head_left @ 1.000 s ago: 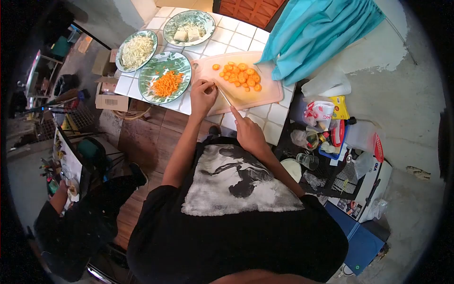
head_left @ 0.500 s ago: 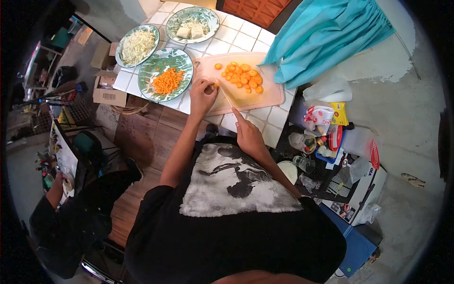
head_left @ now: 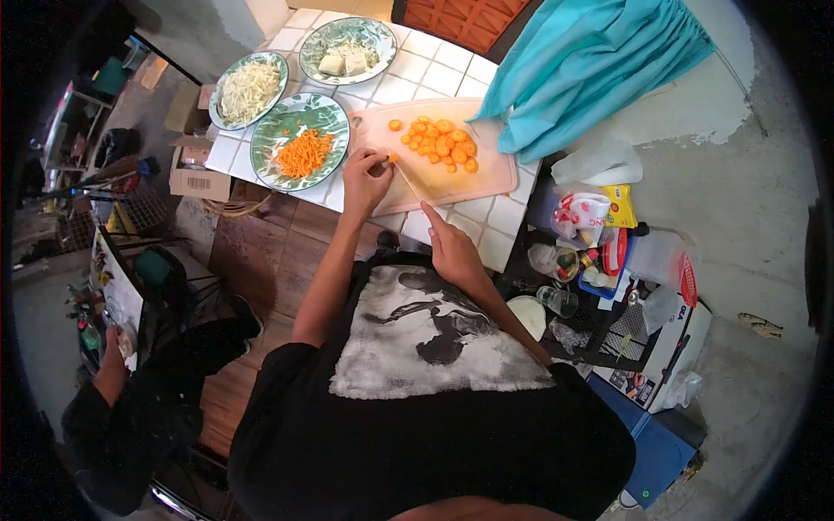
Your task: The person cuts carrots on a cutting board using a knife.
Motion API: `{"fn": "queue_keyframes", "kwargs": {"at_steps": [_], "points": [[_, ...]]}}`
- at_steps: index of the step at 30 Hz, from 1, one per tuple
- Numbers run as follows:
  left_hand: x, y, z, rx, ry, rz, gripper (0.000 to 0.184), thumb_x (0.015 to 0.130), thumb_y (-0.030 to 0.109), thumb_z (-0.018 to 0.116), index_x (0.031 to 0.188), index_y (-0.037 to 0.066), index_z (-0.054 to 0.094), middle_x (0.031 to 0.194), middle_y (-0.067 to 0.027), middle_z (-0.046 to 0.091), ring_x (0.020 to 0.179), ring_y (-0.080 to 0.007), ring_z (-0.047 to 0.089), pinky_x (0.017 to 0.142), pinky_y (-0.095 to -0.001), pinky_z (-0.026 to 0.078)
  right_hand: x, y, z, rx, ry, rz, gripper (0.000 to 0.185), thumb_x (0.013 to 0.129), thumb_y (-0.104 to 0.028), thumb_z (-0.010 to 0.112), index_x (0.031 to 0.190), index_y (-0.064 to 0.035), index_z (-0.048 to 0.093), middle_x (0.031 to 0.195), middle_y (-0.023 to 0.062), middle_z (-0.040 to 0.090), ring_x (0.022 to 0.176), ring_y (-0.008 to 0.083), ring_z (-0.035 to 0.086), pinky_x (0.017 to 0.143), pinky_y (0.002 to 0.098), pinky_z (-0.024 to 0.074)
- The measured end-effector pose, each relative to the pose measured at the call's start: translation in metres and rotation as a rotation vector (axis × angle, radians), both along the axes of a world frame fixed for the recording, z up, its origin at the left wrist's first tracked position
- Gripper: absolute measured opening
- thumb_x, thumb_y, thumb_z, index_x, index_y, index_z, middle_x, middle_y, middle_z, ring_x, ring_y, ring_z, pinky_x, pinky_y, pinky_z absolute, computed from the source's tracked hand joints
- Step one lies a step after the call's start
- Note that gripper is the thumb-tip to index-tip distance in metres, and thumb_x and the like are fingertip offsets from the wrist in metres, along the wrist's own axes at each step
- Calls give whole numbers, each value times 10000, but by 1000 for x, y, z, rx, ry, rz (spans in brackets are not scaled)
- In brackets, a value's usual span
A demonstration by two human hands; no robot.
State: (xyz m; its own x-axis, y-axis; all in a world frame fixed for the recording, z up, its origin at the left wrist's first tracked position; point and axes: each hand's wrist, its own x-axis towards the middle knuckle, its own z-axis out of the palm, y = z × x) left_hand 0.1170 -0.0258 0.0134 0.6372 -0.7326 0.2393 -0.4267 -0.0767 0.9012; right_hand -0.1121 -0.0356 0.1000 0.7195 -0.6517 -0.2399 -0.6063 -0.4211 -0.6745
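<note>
On a pinkish cutting board, my left hand pinches a small orange piece of carrot between thumb and fingers. My right hand is closed around a knife, its index finger stretched along the top. The blade lies right beside the carrot piece; the handle is hidden in my palm. Round carrot slices are piled farther back on the board, with one slice apart to the left. A green-and-white plate of shredded carrot stands left of my left hand.
Behind it are a plate of pale shreds and one with pale blocks on the tiled table. A turquoise curtain hangs at the board's right. Bags and jars crowd the right side. Another person's arm shows at left.
The view has shifted slightly, so the table and plates sit a little farther left. Both hands stay at the board with the same grips. The carrot slices look unchanged.
</note>
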Motion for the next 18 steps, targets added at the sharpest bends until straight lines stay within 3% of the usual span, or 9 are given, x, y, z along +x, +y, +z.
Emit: {"fn": "queue_keyframes", "kwargs": {"at_steps": [12, 15, 17, 18], "points": [[-1, -1, -2, -21, 15, 14, 168, 770, 48, 806, 909, -27, 749, 884, -101, 659, 766, -209, 653, 672, -300, 519, 7, 4, -3, -6, 53, -13, 587, 1023, -122, 490, 1587, -179, 340, 877, 295, 649, 836, 479, 652, 781, 581, 503], [3, 0, 1, 0, 1, 0, 181, 777, 64, 807, 917, -37, 753, 922, -112, 677, 792, -207, 675, 697, -293, 539, 21, 1, -8, 10, 46, -41, 544, 1017, -98, 485, 1553, -147, 405, 918, 321, 666, 862, 488, 656, 779, 556, 500], [3, 1, 3, 22, -9, -20, 198, 779, 77, 806, 932, -40, 761, 957, -127, 699, 823, -222, 700, 725, -296, 564, 40, -10, -12, -4, -8, -59, 532, 1022, -109, 484, 1548, -139, 409, 879, 339, 656, 833, 507, 652, 741, 566, 501], [2, 1, 4, 22, -9, -17, 198, 779, 77, 806, 932, -40, 761, 957, -127, 699, 823, -222, 700, 725, -296, 564, 48, -16, -16, -101, -191, -52, 516, 1025, -114, 485, 1537, -136, 425, 858, 342, 649, 810, 518, 646, 711, 573, 494]]}}
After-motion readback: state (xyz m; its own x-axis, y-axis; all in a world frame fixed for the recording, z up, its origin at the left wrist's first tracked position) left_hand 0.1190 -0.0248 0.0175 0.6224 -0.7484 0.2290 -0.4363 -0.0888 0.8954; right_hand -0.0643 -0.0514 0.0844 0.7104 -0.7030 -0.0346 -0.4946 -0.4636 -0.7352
